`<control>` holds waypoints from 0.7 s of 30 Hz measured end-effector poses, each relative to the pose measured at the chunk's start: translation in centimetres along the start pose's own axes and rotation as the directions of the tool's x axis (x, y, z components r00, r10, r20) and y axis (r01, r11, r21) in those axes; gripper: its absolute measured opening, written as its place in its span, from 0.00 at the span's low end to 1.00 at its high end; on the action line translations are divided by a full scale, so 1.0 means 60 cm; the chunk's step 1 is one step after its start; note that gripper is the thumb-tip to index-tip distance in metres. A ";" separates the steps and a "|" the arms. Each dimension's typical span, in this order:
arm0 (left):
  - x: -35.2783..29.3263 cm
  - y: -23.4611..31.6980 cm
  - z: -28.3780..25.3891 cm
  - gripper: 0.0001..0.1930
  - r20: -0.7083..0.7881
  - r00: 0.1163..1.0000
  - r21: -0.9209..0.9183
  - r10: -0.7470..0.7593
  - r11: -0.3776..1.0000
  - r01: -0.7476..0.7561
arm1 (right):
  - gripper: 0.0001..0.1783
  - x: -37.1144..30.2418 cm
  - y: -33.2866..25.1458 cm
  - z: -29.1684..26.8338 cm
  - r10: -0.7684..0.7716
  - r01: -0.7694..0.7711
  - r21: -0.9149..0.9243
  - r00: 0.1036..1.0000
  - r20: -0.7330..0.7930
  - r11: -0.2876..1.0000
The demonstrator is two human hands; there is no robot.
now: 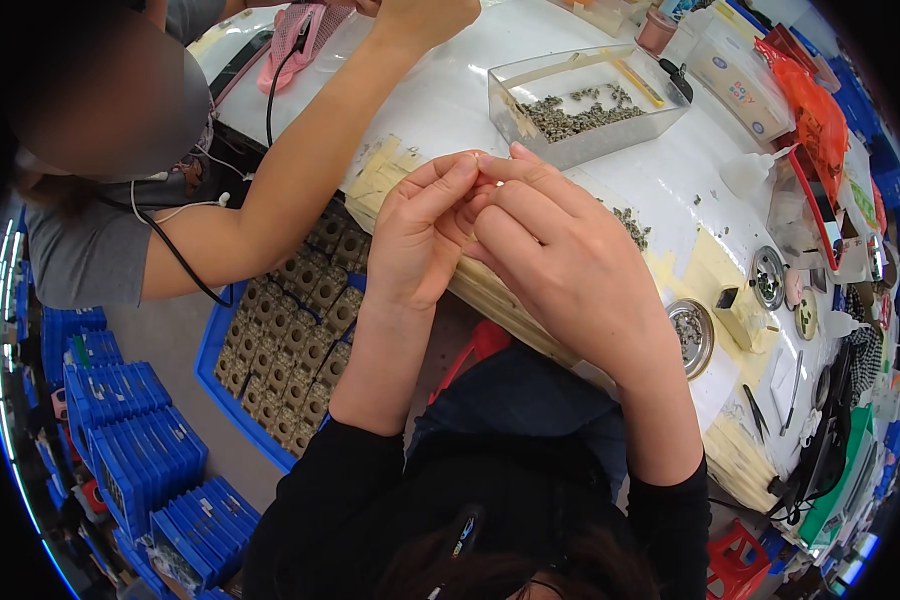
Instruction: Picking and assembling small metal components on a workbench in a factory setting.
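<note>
Both of my hands meet over the table's near edge. My left hand [422, 228] is closed in a pinch, its thumb and forefinger pressed together at the tip. Against it, my right hand [568, 238] also pinches, fingers curled inward. Something tiny and pale [478, 160] shows between the fingertips, too small to name. Just beyond them stands a clear plastic box [580, 152] with many small dark metallic parts [585, 118] inside. More such parts [630, 228] lie loose on the white table beside my right hand.
A round metal dish [705, 335] of small parts and black tweezers [754, 412] lie at the right. At left, a co-worker's arm [300, 165] reaches over the table. Below it sits a blue tray [222, 352] of brownish blocks [288, 345]. Blue bins [150, 450] stack at lower left.
</note>
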State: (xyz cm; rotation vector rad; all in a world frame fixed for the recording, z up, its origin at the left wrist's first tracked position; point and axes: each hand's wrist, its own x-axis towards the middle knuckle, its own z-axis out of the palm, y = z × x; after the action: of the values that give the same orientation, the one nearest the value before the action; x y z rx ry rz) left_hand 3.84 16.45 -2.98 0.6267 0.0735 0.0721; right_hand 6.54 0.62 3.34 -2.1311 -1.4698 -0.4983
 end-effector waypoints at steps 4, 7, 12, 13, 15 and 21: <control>0.005 0.002 -0.006 0.08 0.018 0.997 -0.241 -0.072 0.968 0.074 | 0.10 -0.001 -0.003 -0.010 0.002 -0.002 -0.001 0.988 -0.155 1.000; 0.011 0.007 -0.009 0.07 0.086 0.987 -0.428 -0.132 0.890 0.156 | 0.11 -0.014 -0.013 -0.024 0.052 -0.052 0.003 0.985 -0.167 0.999; 0.018 0.009 -0.009 0.08 0.152 0.979 -0.565 -0.137 0.801 0.200 | 0.11 -0.038 -0.025 -0.037 0.073 -0.068 0.043 0.990 -0.125 0.997; 0.019 0.009 -0.007 0.07 0.141 0.981 -0.578 -0.135 0.793 0.192 | 0.11 -0.043 -0.027 -0.039 0.077 -0.073 0.042 0.990 -0.117 0.996; 0.023 0.011 -0.007 0.07 0.122 0.985 -0.589 -0.122 0.790 0.171 | 0.12 -0.051 -0.028 -0.044 0.057 -0.054 0.023 0.990 -0.128 0.998; 0.041 0.022 -0.020 0.07 0.125 0.990 -0.583 -0.065 0.803 0.126 | 0.13 -0.075 -0.032 -0.066 0.099 -0.099 0.013 0.986 -0.137 0.995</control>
State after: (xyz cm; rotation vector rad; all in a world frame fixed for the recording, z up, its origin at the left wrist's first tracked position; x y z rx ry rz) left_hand 6.15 18.42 -3.28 -0.0047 -0.0169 -0.0366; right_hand 3.09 -4.52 4.40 -2.1084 -1.2819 -0.5905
